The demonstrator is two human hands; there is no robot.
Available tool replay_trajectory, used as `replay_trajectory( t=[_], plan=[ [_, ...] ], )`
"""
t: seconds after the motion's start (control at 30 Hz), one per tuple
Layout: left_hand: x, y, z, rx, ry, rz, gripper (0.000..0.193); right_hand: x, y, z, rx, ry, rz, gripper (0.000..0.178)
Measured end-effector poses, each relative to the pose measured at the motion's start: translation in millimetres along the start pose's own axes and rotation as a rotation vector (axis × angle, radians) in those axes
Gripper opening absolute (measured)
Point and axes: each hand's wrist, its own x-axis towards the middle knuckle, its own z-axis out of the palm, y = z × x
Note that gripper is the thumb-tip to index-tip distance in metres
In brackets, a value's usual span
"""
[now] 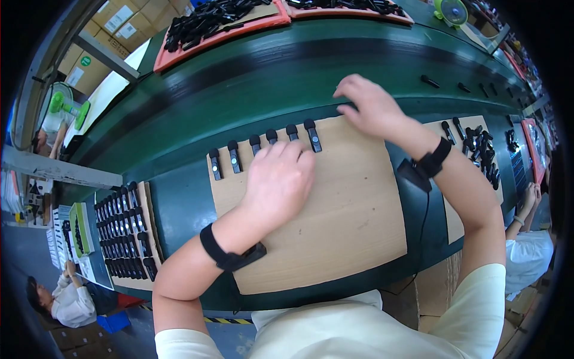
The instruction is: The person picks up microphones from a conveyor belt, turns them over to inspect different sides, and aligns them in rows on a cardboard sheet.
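A row of several small black clip-on microphones [314, 136] with foam tops lies along the far edge of a brown cardboard sheet [347, 215]. My left hand [278, 182] is over the middle of this row, its fingers curled down and covering the lower parts of some microphones. Its fingertips are hidden, so what they grip, if anything, does not show. Beyond the sheet's far right corner, my right hand [376, 110] is raised over the green bench, thumb and fingers apart, holding nothing. Each wrist wears a black strap.
At left, a cardboard sheet carries neat rows of microphones [125, 224]; at right, another [460, 197] holds a loose pile. Red trays [164, 60] heaped with black parts stand at the back. Single pieces [429, 81] lie on the green bench [239, 96]. Co-workers sit left and right.
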Motion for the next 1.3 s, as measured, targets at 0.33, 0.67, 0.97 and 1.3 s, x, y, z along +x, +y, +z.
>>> replay_trajectory(
  t=[0.33,0.67,0.97,1.3],
  plan=[
    [-50.8,47.0,-77.3,-0.408,-0.082,-0.254,0.023,-2.8,83.0,-11.5,0.072,-0.152,0.437,0.027],
    [-80.9,60.3,-78.0,-0.667,0.082,-0.494,0.029,-101.7,-136.9,-84.1,0.667,-0.039,0.113,0.026],
    [-77.8,58.8,-62.4,-0.889,0.114,-0.348,0.033,-114.4,-185.8,-44.6,0.844,0.189,0.136,0.030],
    [-73.0,60.2,-63.5,-0.842,0.177,-0.313,0.031,-112.8,-190.4,-42.2,0.878,0.235,0.124,0.032]
  ],
)
